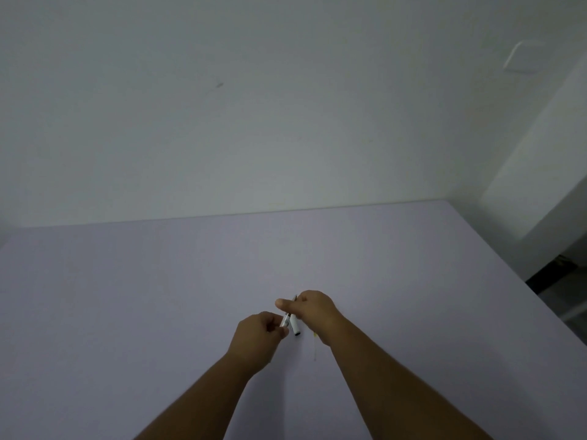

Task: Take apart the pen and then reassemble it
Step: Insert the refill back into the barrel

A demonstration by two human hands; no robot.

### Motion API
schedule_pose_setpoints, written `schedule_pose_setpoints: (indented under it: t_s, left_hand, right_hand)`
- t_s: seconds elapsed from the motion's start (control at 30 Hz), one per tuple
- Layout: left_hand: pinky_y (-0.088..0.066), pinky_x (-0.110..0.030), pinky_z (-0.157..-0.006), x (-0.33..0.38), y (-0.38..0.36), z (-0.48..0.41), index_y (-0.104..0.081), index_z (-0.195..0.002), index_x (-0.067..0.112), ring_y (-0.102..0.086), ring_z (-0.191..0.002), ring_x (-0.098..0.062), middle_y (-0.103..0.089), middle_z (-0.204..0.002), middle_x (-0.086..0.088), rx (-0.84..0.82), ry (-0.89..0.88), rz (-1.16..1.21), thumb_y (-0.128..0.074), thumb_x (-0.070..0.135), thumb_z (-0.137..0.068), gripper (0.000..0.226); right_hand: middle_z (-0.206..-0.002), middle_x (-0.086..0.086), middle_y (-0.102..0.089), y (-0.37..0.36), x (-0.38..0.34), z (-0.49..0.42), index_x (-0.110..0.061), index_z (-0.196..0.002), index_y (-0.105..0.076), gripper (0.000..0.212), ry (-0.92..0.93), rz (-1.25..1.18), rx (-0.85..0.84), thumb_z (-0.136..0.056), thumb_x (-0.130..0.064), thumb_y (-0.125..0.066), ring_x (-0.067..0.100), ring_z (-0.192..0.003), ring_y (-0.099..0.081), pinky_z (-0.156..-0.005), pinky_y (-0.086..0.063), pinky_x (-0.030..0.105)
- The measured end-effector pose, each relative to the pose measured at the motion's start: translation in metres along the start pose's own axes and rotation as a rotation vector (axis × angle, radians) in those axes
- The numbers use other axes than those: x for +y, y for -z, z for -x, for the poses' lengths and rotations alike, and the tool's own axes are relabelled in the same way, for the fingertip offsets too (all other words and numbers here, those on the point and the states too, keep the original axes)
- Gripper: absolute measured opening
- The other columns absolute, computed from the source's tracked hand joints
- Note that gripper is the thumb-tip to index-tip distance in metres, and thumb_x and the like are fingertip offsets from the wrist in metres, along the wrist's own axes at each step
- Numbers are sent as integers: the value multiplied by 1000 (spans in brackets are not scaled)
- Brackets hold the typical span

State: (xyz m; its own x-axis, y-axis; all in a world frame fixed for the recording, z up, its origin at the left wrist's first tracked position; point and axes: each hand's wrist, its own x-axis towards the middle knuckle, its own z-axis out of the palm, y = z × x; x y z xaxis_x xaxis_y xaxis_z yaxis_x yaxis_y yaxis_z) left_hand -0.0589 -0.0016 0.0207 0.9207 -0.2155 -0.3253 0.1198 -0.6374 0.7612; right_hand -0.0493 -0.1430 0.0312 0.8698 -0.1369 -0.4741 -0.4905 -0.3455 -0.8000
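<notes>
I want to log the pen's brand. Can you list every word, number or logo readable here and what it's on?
None can be read.
White pen parts held in the left hand and right hand: no print legible, too small and blurred.
Lavender table and wall: no text.

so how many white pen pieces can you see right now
2. One white piece is pinched in the left hand; the other white tube hangs from the right hand. Smaller parts may be hidden in the fists.

White pen (294, 325), lilac table (127, 296)
</notes>
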Motion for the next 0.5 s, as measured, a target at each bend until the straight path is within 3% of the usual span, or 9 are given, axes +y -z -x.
schedule_pose_setpoints:
  t_s: [0.1, 0.17, 0.27, 0.33, 0.43, 0.5]
  left_hand:
    - [-36, -5, -39, 0, 1, -1, -59, -75, 33, -54, -58, -1, -62, -71, 12, 5, 10, 18, -61, 26, -86, 13]
    - [-38, -7, -42, 0, 3, -1, -58, -71, 34, -53, -58, -1, -61, -70, 12, 11, 4, 8, -62, 26, -86, 17]
    - [-40, -13, -53, -1, 0, -1, -62, -79, 28, -53, -62, -1, -60, -70, 13, 15, -8, -27, -61, 26, -86, 7]
    - [-41, -13, -52, -3, -2, -1, -62, -82, 27, -53, -62, -2, -60, -70, 12, 21, -5, -25, -61, 26, -87, 5]
    - [-40, -7, -39, -3, -1, -1, -62, -81, 27, -54, -58, -3, -61, -71, 11, 18, 0, -1, -61, 25, -87, 6]
    - [-39, -7, -42, -3, 0, -2, -65, -84, 25, -54, -59, -1, -60, -70, 13, 23, -8, -18, -61, 25, -86, 4]
  right_hand:
    - [-87, -1, -62, 2, 0, 1, -18, -80, -61, 22, 2, -144, -55, -83, -40, -63, 11, -78, -52, -67, -40, 24]
    - [-81, -5, -63, 4, 1, 2, -19, -81, -65, 11, 19, -196, -82, -85, -29, -63, 7, -73, -50, -66, -39, 22]
    - [-77, -5, -62, 2, 0, 1, -18, -71, -60, 23, 10, -43, -26, -82, -39, -65, 9, -73, -53, -66, -40, 24]
    - [-82, -1, -63, 1, 0, 1, -20, -67, -57, 28, -3, -23, -13, -80, -43, -66, 13, -79, -55, -69, -42, 26]
    - [-77, -5, -62, 3, 2, 2, -18, -75, -63, 16, 22, -181, -60, -82, -32, -66, 7, -73, -53, -65, -39, 21]
    - [-72, -7, -62, 4, 3, 2, -11, -84, -69, 11, 28, -190, -43, -82, -22, -66, 5, -67, -50, -63, -39, 20]
